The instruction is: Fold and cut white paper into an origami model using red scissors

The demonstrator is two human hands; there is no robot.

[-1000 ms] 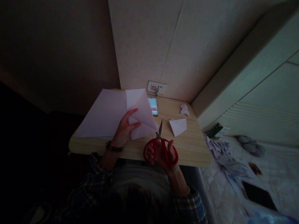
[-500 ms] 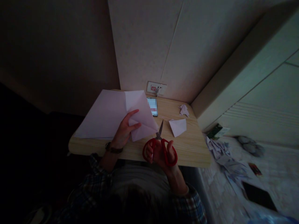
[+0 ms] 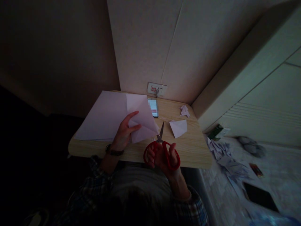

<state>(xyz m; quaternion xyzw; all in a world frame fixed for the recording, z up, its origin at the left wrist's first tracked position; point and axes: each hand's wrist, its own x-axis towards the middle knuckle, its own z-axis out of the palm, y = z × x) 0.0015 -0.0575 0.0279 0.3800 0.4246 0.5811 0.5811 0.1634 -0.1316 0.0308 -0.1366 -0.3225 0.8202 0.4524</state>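
While both forearms reach in over the front edge of the wooden table point(image 3: 197, 153), the left hand point(image 3: 123, 133) grasps the folded sheet point(image 3: 143, 117), thumb and fingers spread across its face, and the right hand point(image 3: 166, 160) has its fingers and thumb in the loops of the scissors point(image 3: 160, 137), just inside that front edge. Wood grain shows in a strip from the scissors to the right-hand rounded corner, and a narrower band runs along the front below the paper stack point(image 3: 101, 121). At the back, the table's edge lies close to the wall, under the socket point(image 3: 156, 89); on the right, past the table's side, is the bed point(image 3: 223, 191). The folded sheet lies over the right part of the stack, near the middle of the table, its far edge beside the phone point(image 3: 153, 108). It is white, with creases crossing it, and it narrows to a pointed corner at the scissors' blades; whether they touch cannot be told. The blades stand apart, and the loops are red. To their right are a small folded piece point(image 3: 178, 128), angular and pale, and, farther back, a little paper figure point(image 3: 184, 111) with pointed ends.
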